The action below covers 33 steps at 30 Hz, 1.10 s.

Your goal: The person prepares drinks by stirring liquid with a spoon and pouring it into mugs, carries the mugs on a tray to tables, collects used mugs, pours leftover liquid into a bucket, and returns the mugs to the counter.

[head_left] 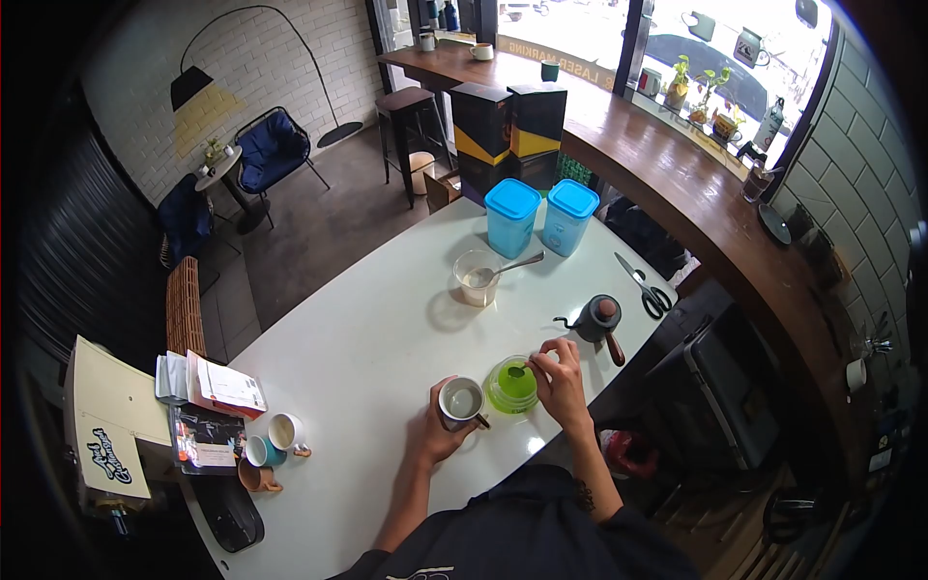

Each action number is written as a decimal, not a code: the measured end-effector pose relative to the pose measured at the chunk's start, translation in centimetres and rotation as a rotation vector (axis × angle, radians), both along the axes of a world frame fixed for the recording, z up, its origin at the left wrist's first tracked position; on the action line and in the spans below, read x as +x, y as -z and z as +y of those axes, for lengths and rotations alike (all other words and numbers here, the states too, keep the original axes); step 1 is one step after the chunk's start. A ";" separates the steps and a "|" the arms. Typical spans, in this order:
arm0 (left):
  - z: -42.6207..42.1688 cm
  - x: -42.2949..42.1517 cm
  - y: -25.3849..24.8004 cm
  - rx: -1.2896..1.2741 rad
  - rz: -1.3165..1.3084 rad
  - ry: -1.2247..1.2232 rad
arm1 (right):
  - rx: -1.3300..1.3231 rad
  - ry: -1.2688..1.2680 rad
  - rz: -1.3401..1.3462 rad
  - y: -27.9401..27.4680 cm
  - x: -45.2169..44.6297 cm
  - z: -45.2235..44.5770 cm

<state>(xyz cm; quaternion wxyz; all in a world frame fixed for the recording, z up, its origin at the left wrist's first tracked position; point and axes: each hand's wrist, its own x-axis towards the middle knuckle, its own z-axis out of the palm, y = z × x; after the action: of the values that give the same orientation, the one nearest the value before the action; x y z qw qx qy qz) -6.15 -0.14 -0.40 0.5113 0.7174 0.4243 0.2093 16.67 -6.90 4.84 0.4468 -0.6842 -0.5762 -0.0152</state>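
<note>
My left hand (440, 433) is wrapped round a mug (462, 397), whose open top faces up and whose handle points to the lower right. Just right of it, a clear cup with bright green contents (509, 391) stands on the white table (358, 358). Over that cup's right rim, my right hand (558, 375) pinches the end of a spoon (517, 371) that dips toward the green contents. The two hands are apart, one on each side of the green cup.
A clear cup (477, 280) with a spoon, two blue-lidded containers (512, 217), a dark kettle (597, 317) and scissors (655, 298) stand or lie beyond my hands. Several small cups (285, 431), papers (225, 385) and a black case (227, 512) are at the left.
</note>
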 end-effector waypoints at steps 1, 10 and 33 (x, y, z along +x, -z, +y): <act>-0.1 0.0 -0.6 -0.002 0.032 -0.005 | 0.004 -0.017 0.019 0.0 -0.2 0.1; -0.3 0.3 -0.8 0.083 -0.040 -0.030 | -0.113 -0.216 0.073 -0.6 0.1 -0.6; -0.1 0.3 1.0 0.067 -0.190 -0.025 | -0.063 -0.171 0.094 0.0 -0.2 0.1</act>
<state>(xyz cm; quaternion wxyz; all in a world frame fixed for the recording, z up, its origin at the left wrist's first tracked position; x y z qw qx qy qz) -5.81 -0.23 -1.42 0.5224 0.7057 0.3754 0.2970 16.49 -6.82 4.79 0.4513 -0.6462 -0.6110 0.0729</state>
